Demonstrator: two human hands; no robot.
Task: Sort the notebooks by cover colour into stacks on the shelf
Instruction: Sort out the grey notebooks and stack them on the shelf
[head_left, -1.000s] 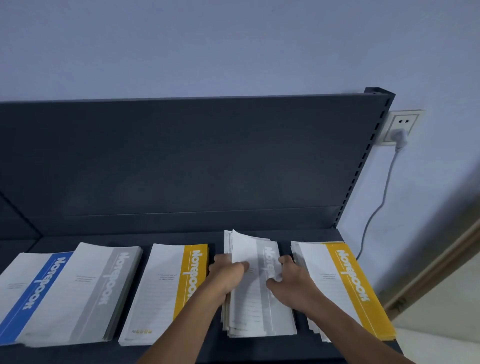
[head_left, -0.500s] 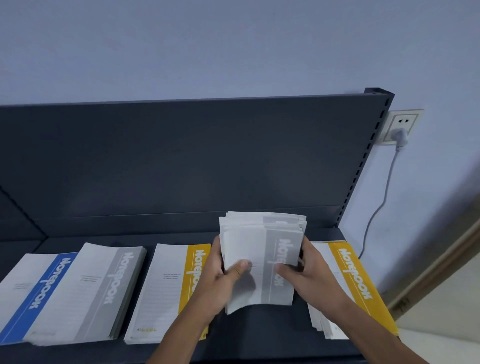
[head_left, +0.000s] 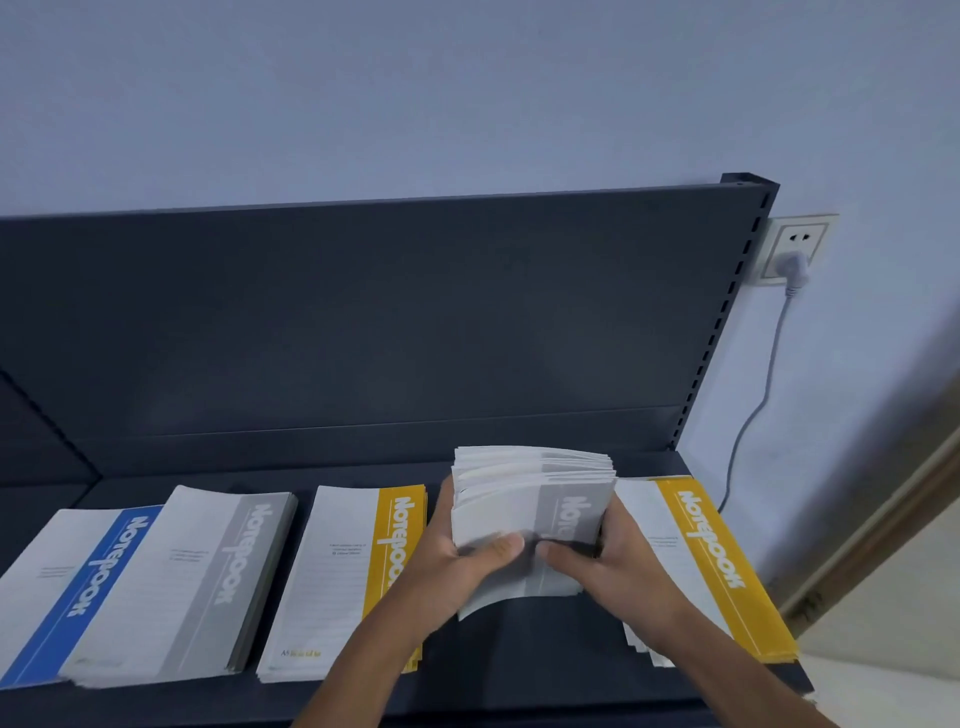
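A thick bundle of grey-striped notebooks (head_left: 530, 499) stands tilted up off the dark shelf (head_left: 545, 654). My left hand (head_left: 462, 561) grips its left edge with the thumb across the front cover. My right hand (head_left: 613, 561) grips its right edge, thumb also on the front. On the shelf lie other stacks: a blue-striped stack (head_left: 67, 587) at far left, a grey-striped stack (head_left: 187, 582) overlapping it, a yellow-striped stack (head_left: 343, 571) left of my hands, and another yellow-striped stack (head_left: 711, 556) at the right end.
The shelf's dark back panel (head_left: 363, 322) rises behind the stacks, with a slotted upright (head_left: 727, 312) at its right. A wall socket (head_left: 795, 249) with a plugged cable sits right of the shelf. The shelf front edge runs along the bottom.
The grey-striped bundle, lying flat a second ago, has been lifted and stood up between both hands. The bare shelf beneath it now shows.
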